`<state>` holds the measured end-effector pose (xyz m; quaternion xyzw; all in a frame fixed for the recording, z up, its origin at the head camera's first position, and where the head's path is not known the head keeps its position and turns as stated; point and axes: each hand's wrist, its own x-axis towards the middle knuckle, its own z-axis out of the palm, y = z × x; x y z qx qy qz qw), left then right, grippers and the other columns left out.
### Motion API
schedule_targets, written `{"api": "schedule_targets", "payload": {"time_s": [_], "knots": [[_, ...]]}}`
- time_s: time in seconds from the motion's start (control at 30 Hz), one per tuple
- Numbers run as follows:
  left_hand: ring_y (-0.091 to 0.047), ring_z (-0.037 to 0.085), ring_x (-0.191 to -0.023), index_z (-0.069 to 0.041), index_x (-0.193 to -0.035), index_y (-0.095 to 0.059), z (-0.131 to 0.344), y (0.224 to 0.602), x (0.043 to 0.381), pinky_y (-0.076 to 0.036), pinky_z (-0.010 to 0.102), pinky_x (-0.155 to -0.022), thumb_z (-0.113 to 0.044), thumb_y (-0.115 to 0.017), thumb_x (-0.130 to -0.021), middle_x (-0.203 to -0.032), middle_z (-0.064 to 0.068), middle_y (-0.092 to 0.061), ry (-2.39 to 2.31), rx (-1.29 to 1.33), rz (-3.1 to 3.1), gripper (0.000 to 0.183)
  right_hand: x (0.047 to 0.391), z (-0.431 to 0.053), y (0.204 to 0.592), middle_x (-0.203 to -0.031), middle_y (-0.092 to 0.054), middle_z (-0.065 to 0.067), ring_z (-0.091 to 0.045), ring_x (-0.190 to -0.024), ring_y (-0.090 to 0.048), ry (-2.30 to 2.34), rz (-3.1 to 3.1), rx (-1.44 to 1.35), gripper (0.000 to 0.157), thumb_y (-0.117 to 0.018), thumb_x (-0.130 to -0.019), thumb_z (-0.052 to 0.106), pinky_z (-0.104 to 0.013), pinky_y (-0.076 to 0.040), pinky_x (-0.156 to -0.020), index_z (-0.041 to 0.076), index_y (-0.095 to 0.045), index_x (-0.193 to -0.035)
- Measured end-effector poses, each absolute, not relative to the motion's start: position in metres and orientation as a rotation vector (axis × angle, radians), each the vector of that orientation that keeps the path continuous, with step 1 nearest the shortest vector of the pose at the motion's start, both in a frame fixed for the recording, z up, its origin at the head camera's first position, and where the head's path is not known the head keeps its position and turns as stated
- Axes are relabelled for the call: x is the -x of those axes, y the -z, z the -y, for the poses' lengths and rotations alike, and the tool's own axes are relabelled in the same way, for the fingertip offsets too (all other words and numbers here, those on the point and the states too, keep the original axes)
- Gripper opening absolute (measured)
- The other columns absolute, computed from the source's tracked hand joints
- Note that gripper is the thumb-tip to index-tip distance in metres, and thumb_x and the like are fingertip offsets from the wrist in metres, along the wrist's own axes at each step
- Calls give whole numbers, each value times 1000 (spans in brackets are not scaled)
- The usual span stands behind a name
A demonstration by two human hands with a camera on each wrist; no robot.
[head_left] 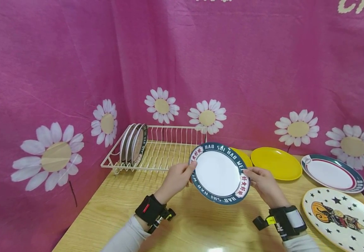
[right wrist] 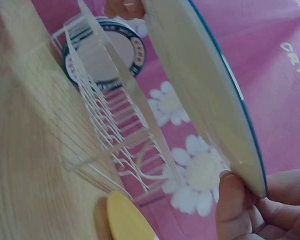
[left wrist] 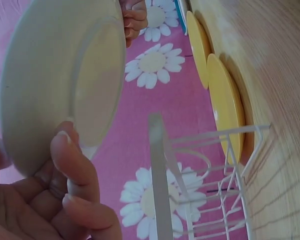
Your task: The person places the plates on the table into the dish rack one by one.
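Note:
Both hands hold a white plate [head_left: 218,173] with a dark green lettered rim, tilted above the table in the head view. The left hand [head_left: 177,176] pinches its left edge, thumb on the front and fingers behind. At the opposite edge the right hand [head_left: 265,183] pinches it the same way. In the left wrist view the plate's pale underside [left wrist: 55,85] shows over the curled fingers [left wrist: 77,165]. Behind and left stands a white wire dish rack [head_left: 169,169], with several plates [head_left: 140,145] upright at its left end.
Two yellow plates [head_left: 276,163] lie at the back of the table, one partly hidden behind the held plate. To the right are a green-and-red-rimmed plate [head_left: 333,173] and a cream plate with stars and an owl [head_left: 342,217]. A pink flowered cloth [head_left: 232,70] hangs behind the wooden table [head_left: 119,217].

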<state>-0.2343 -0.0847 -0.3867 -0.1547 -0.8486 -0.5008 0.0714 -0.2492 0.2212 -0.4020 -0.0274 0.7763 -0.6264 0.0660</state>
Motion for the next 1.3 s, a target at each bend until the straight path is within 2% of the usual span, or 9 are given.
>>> {"api": "schedule_targets", "payload": {"time_s": [0.07,0.23,0.47,0.67,0.77,0.87,1.03,1.13,1.3], "knots": [[-51,13,-49,-10,-72,-62,89,388,233,-38,23,-48,-47,-45,-100,-60,8,-58,1491,432,2539,50,250,-214,404,-91,-63,8,-11,-91,-56,1894,-2328,72,45,-54,-100,32,-19,-47,-86,-5,-55,-125],[-49,11,-50,-7,-73,-64,102,386,232,-39,23,-48,-37,-47,-102,-60,12,-58,1516,355,2493,45,253,-194,407,-91,-64,6,-14,-91,-57,1925,-2288,65,45,-56,-99,32,-21,-47,-87,-5,-56,-124],[-44,11,-46,-9,-62,-55,125,374,236,-33,22,-46,-28,-46,-102,-52,-1,-49,1365,273,2465,45,261,-165,406,-89,-66,-1,-20,-90,-58,1914,-2269,102,40,-58,-98,30,-29,-48,-87,-5,-60,-118],[-45,13,-47,-9,-61,-53,147,352,236,-34,24,-47,-29,-46,-102,-52,1,-50,1249,186,2461,46,267,-138,407,-86,-63,-5,-19,-78,-60,1906,-2195,115,43,-53,-100,32,-25,-53,-74,-6,-59,-119],[-45,14,-47,-11,-59,-50,161,342,237,-35,25,-48,-30,-46,-102,-52,1,-50,1176,154,2459,47,271,-126,410,-76,-59,-5,-16,-67,-56,1923,-2193,99,41,-51,-101,34,-23,-50,-63,-5,-60,-109],[-44,15,-47,-11,-57,-47,175,329,239,-34,26,-49,-31,-46,-102,-50,1,-48,1073,139,2436,49,274,-117,415,-69,-52,-2,-14,-59,-48,1884,-2285,75,40,-52,-99,38,-22,-42,-55,0,-58,-95],[-37,17,-49,-11,-57,-44,194,308,246,-30,28,-50,-30,-45,-102,-51,1,-40,875,123,2388,49,279,-107,424,-61,-43,1,-13,-53,-37,1772,-2449,44,41,-55,-97,41,-22,-30,-49,7,-52,-76],[-33,18,-50,-11,-57,-42,202,299,252,-26,29,-49,-30,-45,-102,-52,1,-35,756,109,2367,49,282,-102,428,-59,-39,2,-12,-52,-34,1732,-2509,38,40,-55,-98,39,-23,-27,-48,9,-48,-71],[-34,20,-47,-10,-57,-42,212,289,263,-23,29,-47,-28,-44,-102,-51,2,-35,631,85,2325,48,286,-96,433,-59,-36,3,-11,-51,-33,1712,-2578,49,40,-54,-98,37,-24,-27,-48,11,-44,-69]]}}
